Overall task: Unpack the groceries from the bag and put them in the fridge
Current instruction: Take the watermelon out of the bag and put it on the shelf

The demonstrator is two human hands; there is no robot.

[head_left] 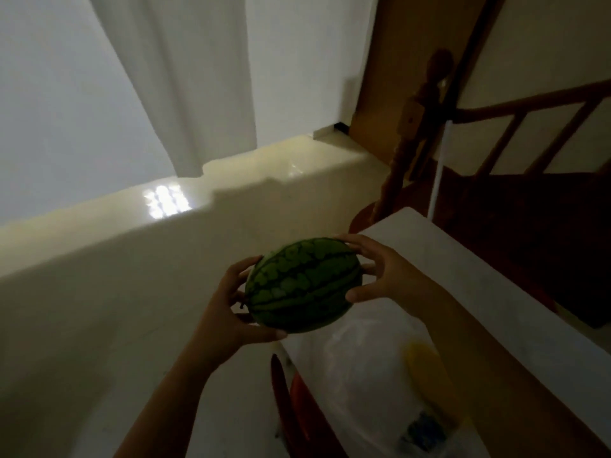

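Dim room, two hands (228, 312) gripping one watermelon (302, 285)

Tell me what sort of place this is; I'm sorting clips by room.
Probably a home, near a staircase. A wooden banister rises on the right, a white curtain hangs over a glossy ledge, and both hands hold a small watermelon.

Left hand (228, 312) and right hand (386, 279) raised, fingers curled, gripping watermelon (302, 285).
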